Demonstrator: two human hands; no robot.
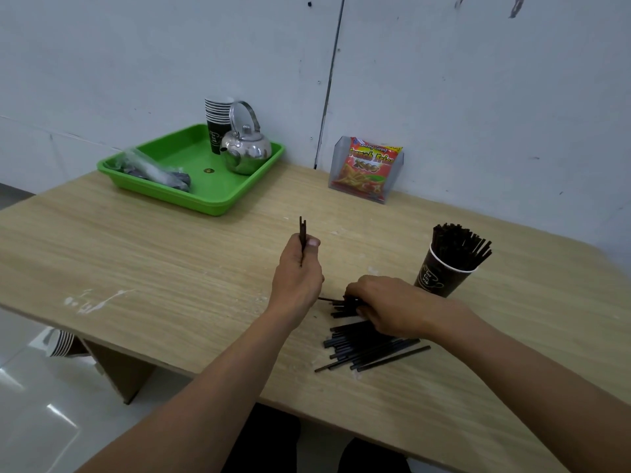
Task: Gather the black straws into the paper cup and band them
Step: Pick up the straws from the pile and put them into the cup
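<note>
Raised left hand [298, 268] grips straws [302, 227]; right hand [389, 307] apparently grasps pile [368, 349].

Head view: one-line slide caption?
Left hand holds black straws upright; right hand grips loose straws near the paper cup.

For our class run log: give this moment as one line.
step: gathering | left hand: grips held straws upright | right hand: curled on loose straws | paper cup: upright, straws inside
</note>
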